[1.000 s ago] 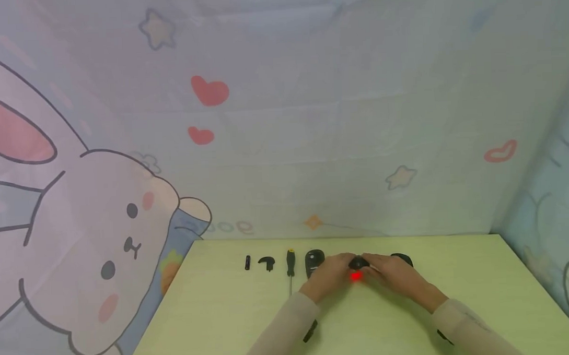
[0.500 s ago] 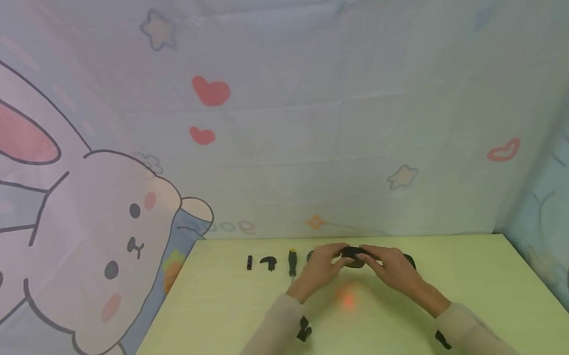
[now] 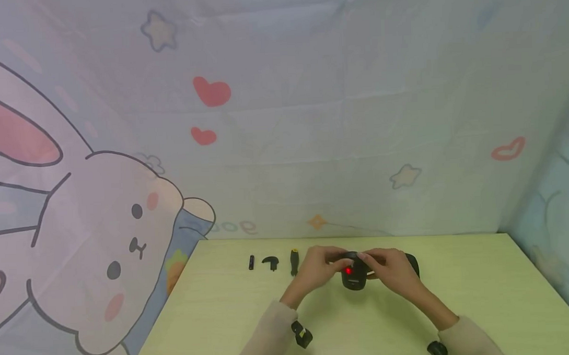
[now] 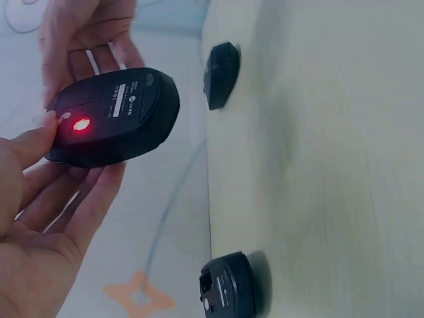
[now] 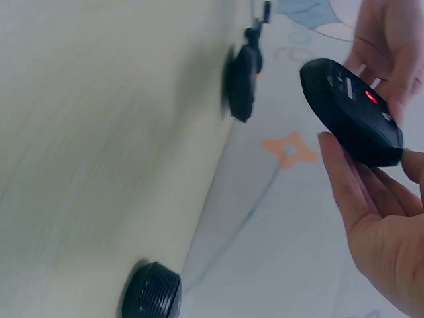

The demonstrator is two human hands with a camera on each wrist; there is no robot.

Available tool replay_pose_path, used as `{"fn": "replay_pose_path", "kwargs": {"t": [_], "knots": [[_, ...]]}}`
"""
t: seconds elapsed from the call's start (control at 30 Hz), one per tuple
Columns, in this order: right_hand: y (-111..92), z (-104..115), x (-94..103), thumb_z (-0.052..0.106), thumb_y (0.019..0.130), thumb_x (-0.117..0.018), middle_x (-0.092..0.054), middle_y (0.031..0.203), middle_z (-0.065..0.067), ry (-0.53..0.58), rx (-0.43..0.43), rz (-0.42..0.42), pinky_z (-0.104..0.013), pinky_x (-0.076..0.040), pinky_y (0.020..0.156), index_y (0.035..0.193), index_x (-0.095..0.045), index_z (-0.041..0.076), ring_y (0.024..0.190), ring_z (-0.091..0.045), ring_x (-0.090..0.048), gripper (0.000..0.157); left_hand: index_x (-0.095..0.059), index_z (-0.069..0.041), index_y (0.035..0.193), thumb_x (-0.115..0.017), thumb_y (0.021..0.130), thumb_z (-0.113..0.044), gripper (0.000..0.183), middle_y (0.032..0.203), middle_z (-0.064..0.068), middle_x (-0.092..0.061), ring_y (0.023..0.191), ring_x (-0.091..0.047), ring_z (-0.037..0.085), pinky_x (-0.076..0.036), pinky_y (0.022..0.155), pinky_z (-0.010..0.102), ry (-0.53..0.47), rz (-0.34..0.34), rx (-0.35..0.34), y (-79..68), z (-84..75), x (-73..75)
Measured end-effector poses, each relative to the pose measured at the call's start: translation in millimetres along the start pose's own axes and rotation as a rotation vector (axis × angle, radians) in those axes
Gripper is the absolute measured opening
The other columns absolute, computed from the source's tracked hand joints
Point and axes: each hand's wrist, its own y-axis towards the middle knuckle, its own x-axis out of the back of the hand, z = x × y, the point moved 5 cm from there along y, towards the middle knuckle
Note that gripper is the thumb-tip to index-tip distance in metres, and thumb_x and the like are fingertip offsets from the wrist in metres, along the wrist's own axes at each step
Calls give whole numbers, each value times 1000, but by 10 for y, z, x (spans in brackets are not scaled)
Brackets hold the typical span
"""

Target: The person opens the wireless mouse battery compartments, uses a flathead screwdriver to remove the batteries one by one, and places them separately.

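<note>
my left grip (image 3: 318, 270) and right grip (image 3: 393, 273) pinch the mouse (image 3: 354, 282), I see it held over the counter (image 3: 223, 305), its red light (image 3: 348, 271) showing, a screwdriver (image 3: 294, 262) left of my left grip, a black piece (image 3: 413, 264) beyond the right

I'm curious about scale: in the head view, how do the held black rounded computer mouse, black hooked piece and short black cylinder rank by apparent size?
1. Computer mouse, partly covered
2. Hooked piece
3. Cylinder
</note>
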Motion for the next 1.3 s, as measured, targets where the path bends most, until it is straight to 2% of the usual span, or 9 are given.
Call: {"fn": "replay_pose_path", "kwargs": {"t": [0.2, 0.37, 0.47, 0.7, 0.97, 1.3], "knots": [[-147, 3, -19, 34, 108, -61, -72, 124, -28, 216, -182, 118, -34, -68, 79, 129, -68, -8, 102, -29, -79, 48, -79, -12, 120, -76, 98, -34, 31, 111, 5, -82, 91, -79, 9, -67, 82, 29, -205, 56, 135, -142, 37, -62], [-267, 3, -55, 37, 107, -62, -69, 130, -28, 321, -249, 164, -39, -68, 83, 135, -63, -10, 106, -30, -77, 54, -79, -5, 117, -77, 98, -28, 30, 108, 10, -81, 91, -81, 19, -69, 81, 38, -405, 88, 213, -250, 17, -89], [-331, -18, -97, 37, 106, -63, -68, 132, -26, 370, -290, 176, -41, -68, 85, 136, -61, -10, 108, -28, -76, 56, -79, -3, 115, -77, 98, -27, 30, 104, 10, -81, 89, -81, 22, -69, 78, 36, -455, 101, 241, -302, 17, -104], [-475, -137, -282, 35, 103, -69, -63, 140, -28, 459, -385, 230, -46, -67, 90, 145, -53, -11, 112, -28, -75, 65, -79, -1, 113, -75, 99, -26, 29, 101, 11, -81, 88, -80, 23, -69, 77, 37, -478, 109, 284, -389, 91, -143], [-570, -227, -452, 23, 99, -76, -65, 139, -29, 544, -398, 277, -46, -66, 92, 150, -43, -15, 113, -27, -75, 71, -80, -1, 110, -76, 99, -24, 26, 99, 10, -80, 85, -79, 23, -69, 75, 37, -455, 88, 346, -475, 219, -180], [-559, -264, -564, 18, 93, -81, -64, 140, -31, 523, -421, 249, -45, -67, 89, 150, -43, -15, 108, -27, -76, 75, -78, -2, 116, -76, 99, -31, 34, 105, 12, -80, 90, -79, 24, -69, 81, 41, -417, 75, 343, -538, 278, -154]]}}
